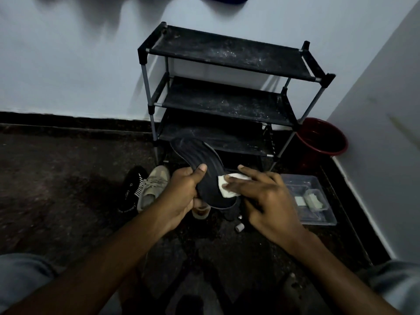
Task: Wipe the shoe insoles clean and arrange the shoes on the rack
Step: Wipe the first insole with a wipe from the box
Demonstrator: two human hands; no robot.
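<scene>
Left hand (181, 192): gripping the black insole (197, 155).
Right hand (261, 196): pressing the white wipe (223, 187) flat, fingers straight.
Stroke: long, toward the far tip; dimness is perhaps hiding dirt.

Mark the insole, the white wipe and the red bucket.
insole (193, 151): head view, on the ribbed far half.
white wipe (223, 189): head view, on its uncovered left corner.
red bucket (322, 133): head view, on the inner wall.
</scene>
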